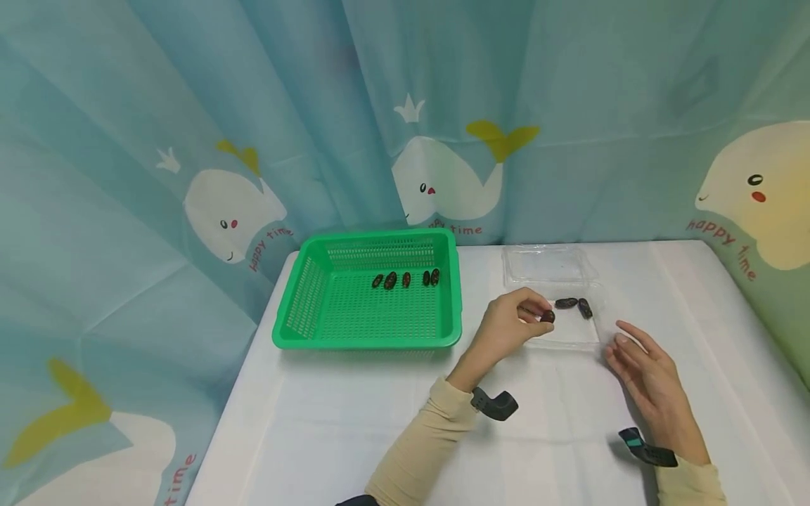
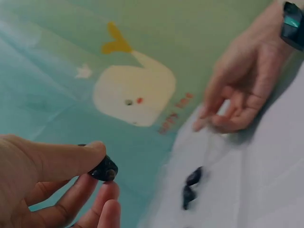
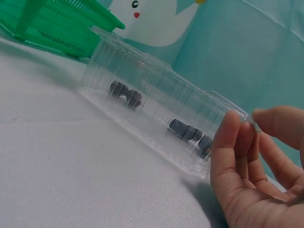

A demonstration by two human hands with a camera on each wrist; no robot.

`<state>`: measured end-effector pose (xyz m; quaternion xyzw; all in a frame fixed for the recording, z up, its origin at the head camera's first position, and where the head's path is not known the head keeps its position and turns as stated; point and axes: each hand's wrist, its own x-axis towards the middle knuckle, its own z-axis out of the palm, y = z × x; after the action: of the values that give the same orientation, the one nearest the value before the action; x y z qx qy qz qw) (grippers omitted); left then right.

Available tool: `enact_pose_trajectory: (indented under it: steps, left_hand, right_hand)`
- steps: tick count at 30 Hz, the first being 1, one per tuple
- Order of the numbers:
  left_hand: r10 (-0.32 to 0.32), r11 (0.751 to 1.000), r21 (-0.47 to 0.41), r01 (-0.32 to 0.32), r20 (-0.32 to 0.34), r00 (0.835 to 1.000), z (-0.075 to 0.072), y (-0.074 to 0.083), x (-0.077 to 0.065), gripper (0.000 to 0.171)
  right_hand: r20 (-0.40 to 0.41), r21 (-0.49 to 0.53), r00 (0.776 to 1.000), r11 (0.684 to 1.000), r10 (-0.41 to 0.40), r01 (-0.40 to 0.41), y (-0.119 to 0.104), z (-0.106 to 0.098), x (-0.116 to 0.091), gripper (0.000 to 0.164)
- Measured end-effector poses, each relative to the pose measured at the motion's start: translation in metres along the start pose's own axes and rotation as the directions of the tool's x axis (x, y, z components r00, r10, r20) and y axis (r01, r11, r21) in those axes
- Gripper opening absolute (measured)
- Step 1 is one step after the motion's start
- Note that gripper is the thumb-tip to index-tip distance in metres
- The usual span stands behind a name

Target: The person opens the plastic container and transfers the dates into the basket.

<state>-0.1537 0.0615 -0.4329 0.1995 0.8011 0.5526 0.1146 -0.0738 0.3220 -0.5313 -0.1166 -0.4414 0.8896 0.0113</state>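
Observation:
My left hand [image 1: 508, 322] pinches a dark brown date [image 1: 548, 318] between thumb and fingertips, over the left part of a clear plastic box [image 1: 566, 345]. The left wrist view shows this glossy, wrinkled date [image 2: 105, 170] at the fingertips. Inside the box, further dates [image 1: 566, 303] lie towards the back right. At the box's right side is my right hand [image 1: 652, 376]. In the right wrist view its thumb and fingers pinch the rim at the box's corner, and dark dates [image 3: 180, 129] show blurred through the ridged wall.
Left of the box stands a green plastic basket [image 1: 367, 343] with several dates [image 1: 406, 280] in a row towards its back right. The box's clear lid [image 1: 545, 266] lies folded back behind it. A white cloth [image 1: 354, 414] covers the table; a whale-print curtain [image 1: 569, 176] hangs behind.

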Motion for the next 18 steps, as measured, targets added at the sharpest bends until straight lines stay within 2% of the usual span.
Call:
enact_pose_trajectory:
  steps: [5, 10, 18]
  left_hand:
    - [-0.008, 0.991, -0.132, 0.007, -0.002, 1.000, -0.032, 0.000, -0.009, 0.023]
    - [-0.009, 0.980, -0.198, 0.008, -0.004, 1.000, -0.055, -0.003, -0.013, 0.024]
    - [-0.083, 0.938, -0.334, 0.092, 0.043, 0.996, -0.096, -0.009, -0.019, 0.029]
  right_hand:
    - [0.001, -0.008, 1.000, 1.000, -0.006, 0.006, 0.002, 0.001, 0.001, 0.036]
    - [-0.014, -0.020, 1.000, 1.000, -0.004, 0.004, 0.002, 0.002, 0.001, 0.035]
    - [-0.008, -0.019, 1.000, 1.000, -0.012, 0.011, 0.002, 0.000, 0.000, 0.036]
